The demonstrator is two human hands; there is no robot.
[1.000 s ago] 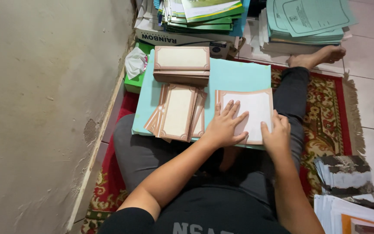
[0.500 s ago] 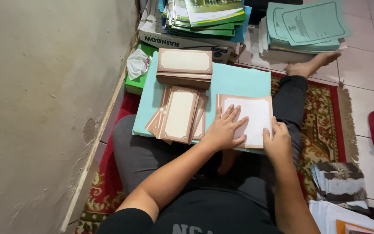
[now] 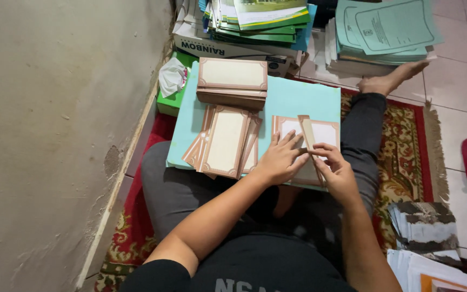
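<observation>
- Envelope point(image 3: 320, 134), flat cream paper, brown border: left hand point(image 3: 279, 159) spread flat on it.
- Flap point(image 3: 306, 132), narrow strip: pinched by right hand point(image 3: 336, 170).
- Board point(image 3: 298, 100), smooth turquoise, underneath.

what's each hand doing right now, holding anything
Left hand: open, fingers spread flat on the bordered card.
Right hand: closed, pinching the card's folded flap between thumb and fingers.
</observation>
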